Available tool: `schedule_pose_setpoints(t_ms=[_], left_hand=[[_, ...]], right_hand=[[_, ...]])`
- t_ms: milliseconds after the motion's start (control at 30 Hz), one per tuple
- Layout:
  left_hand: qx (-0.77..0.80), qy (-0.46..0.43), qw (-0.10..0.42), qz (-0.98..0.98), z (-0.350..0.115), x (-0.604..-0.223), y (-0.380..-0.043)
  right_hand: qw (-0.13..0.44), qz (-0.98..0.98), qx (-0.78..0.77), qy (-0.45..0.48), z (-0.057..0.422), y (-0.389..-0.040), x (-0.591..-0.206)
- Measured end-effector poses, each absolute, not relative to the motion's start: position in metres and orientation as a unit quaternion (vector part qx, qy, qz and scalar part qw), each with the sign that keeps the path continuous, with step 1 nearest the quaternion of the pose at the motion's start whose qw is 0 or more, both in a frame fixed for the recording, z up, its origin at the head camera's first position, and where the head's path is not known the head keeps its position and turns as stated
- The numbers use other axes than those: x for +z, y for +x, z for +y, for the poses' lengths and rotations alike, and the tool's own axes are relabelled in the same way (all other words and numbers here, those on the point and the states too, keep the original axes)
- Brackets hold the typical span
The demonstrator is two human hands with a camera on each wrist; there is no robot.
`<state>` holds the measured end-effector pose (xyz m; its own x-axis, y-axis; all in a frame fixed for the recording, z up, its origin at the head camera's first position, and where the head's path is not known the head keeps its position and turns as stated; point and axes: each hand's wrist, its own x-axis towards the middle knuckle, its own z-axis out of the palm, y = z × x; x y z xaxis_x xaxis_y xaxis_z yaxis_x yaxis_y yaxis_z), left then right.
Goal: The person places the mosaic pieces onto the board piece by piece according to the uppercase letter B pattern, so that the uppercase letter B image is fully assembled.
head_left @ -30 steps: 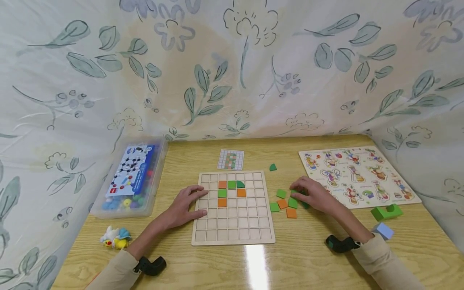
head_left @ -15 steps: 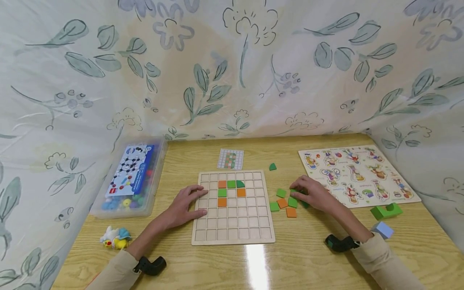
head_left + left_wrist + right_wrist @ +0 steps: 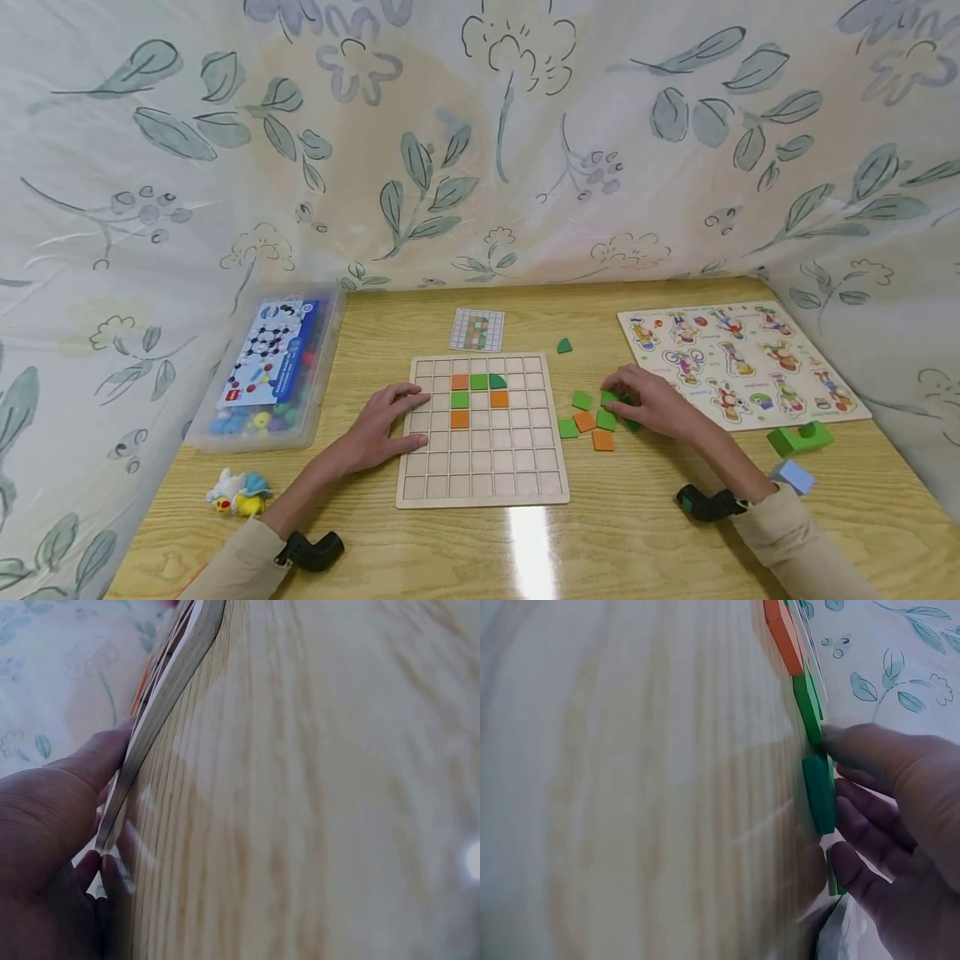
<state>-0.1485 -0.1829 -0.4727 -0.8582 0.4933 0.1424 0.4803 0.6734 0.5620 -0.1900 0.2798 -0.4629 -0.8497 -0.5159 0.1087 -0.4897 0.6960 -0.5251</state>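
My left hand (image 3: 381, 427) rests at the left edge of a square wooden grid board (image 3: 480, 492), thumb and fingers spread apart with their tips on its rim. The left wrist view shows the thumb (image 3: 101, 754) along the board's edge. Orange and green tiles sit in several of its upper cells, plus a dark green quarter-round piece (image 3: 497, 382). To the right, my right hand (image 3: 648, 402) bends loosely over loose tiles, fingertips at a green tile (image 3: 609, 399). In the right wrist view a dark green piece (image 3: 820, 795) lies just below the thumb, beside the fingers.
A small pattern card (image 3: 477, 330) lies behind the board, a dark green quarter-round tile (image 3: 565, 345) to its right. A clear box of beads (image 3: 270, 367) and a toy figure (image 3: 240, 492) stand left. Right are a picture puzzle (image 3: 738, 367), green block (image 3: 800, 439) and blue block (image 3: 793, 477).
My right hand shifts very slightly to the right, showing more of the green tile beneath its fingertips. The left hand and the board stay as they were.
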Motion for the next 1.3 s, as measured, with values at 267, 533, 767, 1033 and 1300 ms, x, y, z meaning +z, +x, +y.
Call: schedule_pose_setpoints(t_ms=[267, 533, 767, 1033, 1300], left_hand=[[0.305, 0.268, 0.007, 0.914, -0.184, -0.474, -0.149], [0.304, 0.264, 0.013, 0.915, -0.184, -0.472, -0.149], [0.309, 0.259, 0.022, 0.915, -0.183, -0.471, -0.149], [0.306, 0.268, 0.007, 0.914, -0.184, -0.471, -0.149], [0.309, 0.265, 0.014, 0.913, -0.184, -0.471, -0.150]], right_hand=[[0.007, 0.930, -0.237, -0.283, 0.277, -0.189, -0.457], [-0.008, 0.928, -0.237, -0.289, 0.278, -0.190, -0.457], [-0.009, 0.895, -0.331, -0.298, 0.248, -0.183, -0.442], [0.071, 0.850, -0.381, -0.358, 0.177, -0.174, -0.424], [0.077, 0.837, -0.363, -0.401, 0.128, -0.186, -0.428]])
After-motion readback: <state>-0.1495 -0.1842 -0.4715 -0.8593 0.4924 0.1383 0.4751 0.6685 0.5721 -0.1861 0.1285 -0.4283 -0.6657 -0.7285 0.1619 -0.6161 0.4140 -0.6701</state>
